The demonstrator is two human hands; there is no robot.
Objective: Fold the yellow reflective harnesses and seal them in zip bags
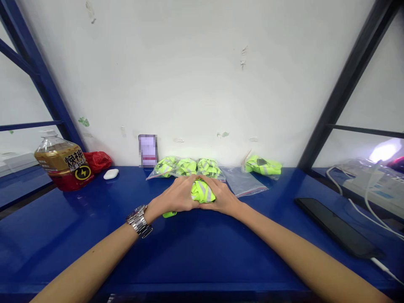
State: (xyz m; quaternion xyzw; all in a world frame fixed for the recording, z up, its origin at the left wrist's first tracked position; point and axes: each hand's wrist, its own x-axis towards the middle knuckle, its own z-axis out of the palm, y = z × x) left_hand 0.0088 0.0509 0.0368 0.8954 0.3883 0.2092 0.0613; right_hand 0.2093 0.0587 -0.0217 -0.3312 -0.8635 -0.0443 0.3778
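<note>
Both my hands meet at the middle of the blue table, wrapped around a bundled neon-yellow reflective strap (203, 192) with grey stripes. My left hand (179, 194) grips it from the left, and a short yellow end pokes out below that hand. From the right, my right hand (222, 197) closes on the same bundle, fingertips meeting above it. Just behind the hands lie several clear bags (187, 167) holding similar yellow bundles. A flat clear zip bag (244, 182) lies right of them, beside another bagged yellow strap (263, 165).
On the left stand a large drink bottle (65, 160), a red plastic bag (97, 160) and a white case (111, 174). A phone (148, 150) leans on the wall. At right, a black phone (337, 227) is plugged into a white cable (383, 267), near a power strip (383, 189).
</note>
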